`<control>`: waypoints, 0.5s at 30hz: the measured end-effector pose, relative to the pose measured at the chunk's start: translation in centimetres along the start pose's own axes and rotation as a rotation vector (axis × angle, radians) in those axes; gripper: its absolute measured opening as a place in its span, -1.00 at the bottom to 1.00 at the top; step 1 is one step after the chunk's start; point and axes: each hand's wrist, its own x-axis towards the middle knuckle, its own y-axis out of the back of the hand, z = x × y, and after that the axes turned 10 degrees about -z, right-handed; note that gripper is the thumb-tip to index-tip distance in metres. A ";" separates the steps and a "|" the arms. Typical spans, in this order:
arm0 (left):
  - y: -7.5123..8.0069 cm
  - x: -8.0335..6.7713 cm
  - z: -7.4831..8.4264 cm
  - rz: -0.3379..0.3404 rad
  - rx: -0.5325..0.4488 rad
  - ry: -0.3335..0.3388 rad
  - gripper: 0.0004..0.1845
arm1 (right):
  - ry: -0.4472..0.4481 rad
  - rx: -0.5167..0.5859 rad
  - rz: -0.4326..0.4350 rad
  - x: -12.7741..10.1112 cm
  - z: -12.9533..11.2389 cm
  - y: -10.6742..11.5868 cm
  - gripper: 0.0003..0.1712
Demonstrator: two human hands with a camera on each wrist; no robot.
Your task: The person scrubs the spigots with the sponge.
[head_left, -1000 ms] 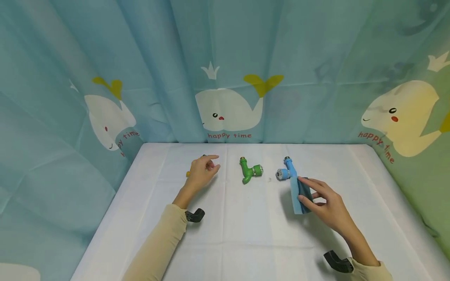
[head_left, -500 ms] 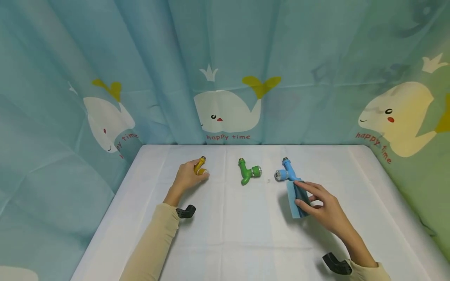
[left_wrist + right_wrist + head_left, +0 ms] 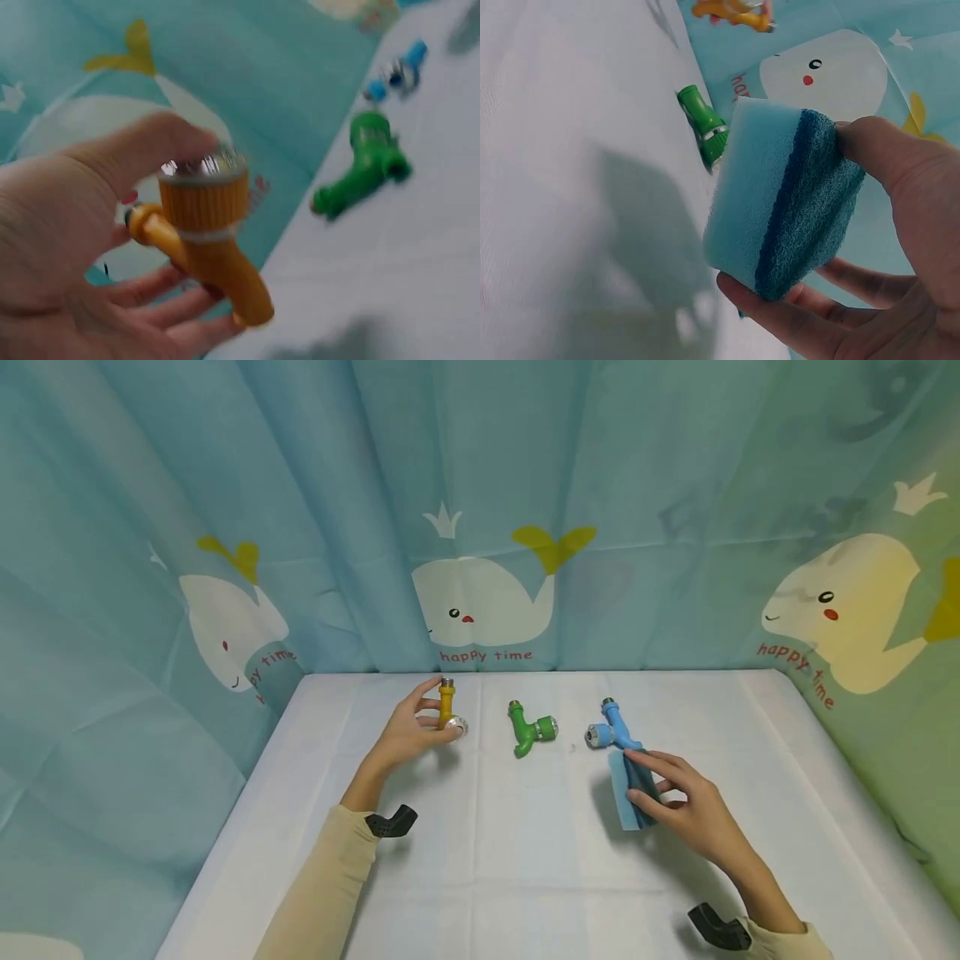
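My left hand (image 3: 408, 731) grips a yellow tap (image 3: 214, 225) with a silver-faced knob, its thumb on the knob and its fingers behind the body. The tap is lifted over the table, threaded end pointing up in the head view. Between thumb and fingertips my right hand (image 3: 693, 802) pinches a sponge (image 3: 780, 199), pale blue on one side with a darker blue scouring layer. A green tap (image 3: 527, 729) lies at the table's middle. To its right lies a light blue tap (image 3: 615, 725), its spout end right by the sponge in the head view.
A white cloth covers the table (image 3: 525, 852). Behind it and along the sides hangs a blue-green curtain (image 3: 495, 460) printed with whales. Black curved pieces sit at both wrists, the left one (image 3: 392, 822) and the right one (image 3: 720, 928).
My left hand has taken hold of the yellow tap, lifted it and turned it more upright. The right hand keeps its pinch on the sponge, nearly still.
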 end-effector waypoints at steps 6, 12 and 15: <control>-1.3 -1.1 1.4 -0.038 -0.326 -0.126 0.01 | 0.033 0.044 -0.017 1.1 -0.9 -0.1 -0.34; -2.6 -2.0 2.3 -0.054 -0.369 -0.207 0.03 | 0.087 0.089 -0.040 2.3 -2.0 -0.4 -0.33; -3.2 -2.4 2.6 -0.083 -0.394 -0.217 0.01 | 0.107 0.117 -0.049 2.8 -2.5 -0.8 -0.33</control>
